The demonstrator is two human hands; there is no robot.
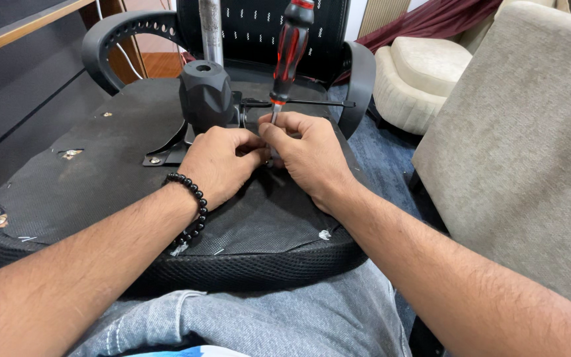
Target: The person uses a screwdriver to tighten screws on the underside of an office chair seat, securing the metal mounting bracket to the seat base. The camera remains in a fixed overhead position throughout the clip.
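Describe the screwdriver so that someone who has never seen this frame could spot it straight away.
Start at the upturned office chair seat lying across the person's lap, black underside up. Near its middle, both hands meet: the left hand and the right hand. The screwdriver rises upright from the right hand's fingertips; its red-and-black handle sets it apart from the black knob and grey post beside it.

The screwdriver (288, 53) has a red and black handle and a thin metal shaft. It stands almost upright, a little tilted, with the handle at the top and the tip down between the fingers, at the black metal mechanism (207, 99) under the seat. The office chair seat (100, 178) lies upside down across the lap; its underside is covered with black fabric, with a mesh edge around it. The mechanism is a black block fixed on a plate in the middle of the seat.
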